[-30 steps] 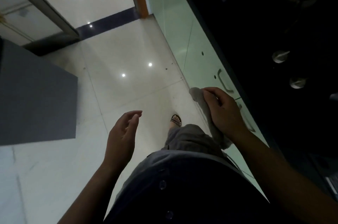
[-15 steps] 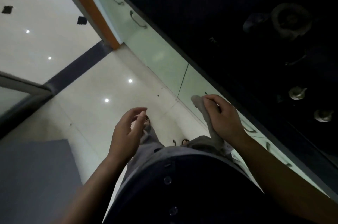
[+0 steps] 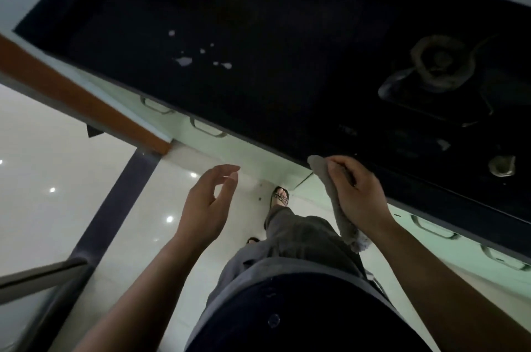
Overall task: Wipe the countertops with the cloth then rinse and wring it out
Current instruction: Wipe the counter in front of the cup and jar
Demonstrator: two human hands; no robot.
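The left hand (image 3: 205,208) was held out over the pale floor (image 3: 57,179), empty, palm turned inward and fingers loosely curved apart. Just right of it, a sandalled foot (image 3: 280,196) was seen below the cabinet fronts. The right hand (image 3: 356,193) was raised at the front edge of the dark tabletop (image 3: 258,21), closed around a grey cloth (image 3: 342,222), whose top stuck out above the knuckles and whose tail hung down beside the wrist. Pale wet spots (image 3: 184,61) lay further back on the tabletop, well apart from the cloth.
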